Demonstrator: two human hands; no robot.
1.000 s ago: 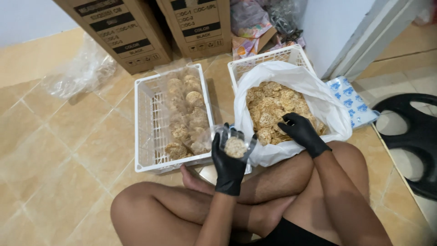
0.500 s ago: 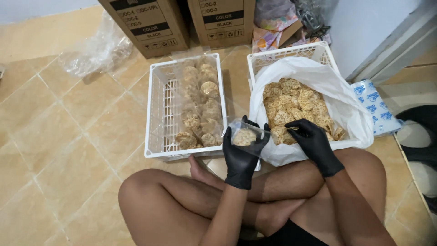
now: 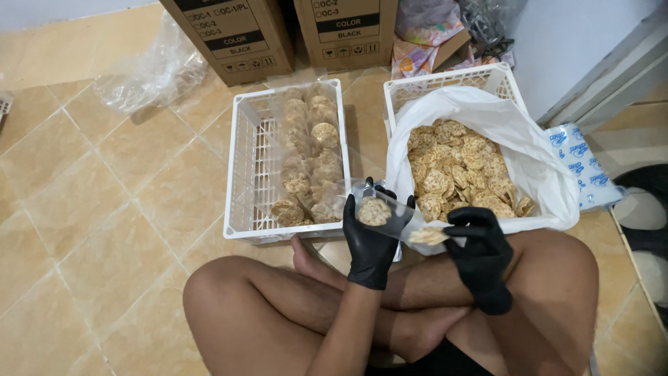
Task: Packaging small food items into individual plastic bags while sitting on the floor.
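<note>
I sit cross-legged on a tiled floor, both hands in black gloves. My left hand (image 3: 369, 240) holds up a small clear plastic bag (image 3: 379, 209) with round crackers inside. My right hand (image 3: 480, 251) pinches one round cracker (image 3: 428, 237) right beside the bag's mouth. Just beyond my right hand, a white crate lined with a white plastic bag (image 3: 487, 111) holds a heap of loose crackers (image 3: 459, 170). To the left, a second white crate (image 3: 240, 174) holds several clear packs of crackers (image 3: 309, 160).
Two brown cardboard boxes (image 3: 233, 35) stand behind the crates, with crumpled clear plastic (image 3: 149, 66) to their left. A blue-and-white packet (image 3: 581, 163) lies right of the lined crate. A dark round object (image 3: 643, 209) sits at the right edge.
My right hand came out of the cracker heap with one cracker and moved to the mouth of the bag in my left hand. The view shifted slightly downward.
</note>
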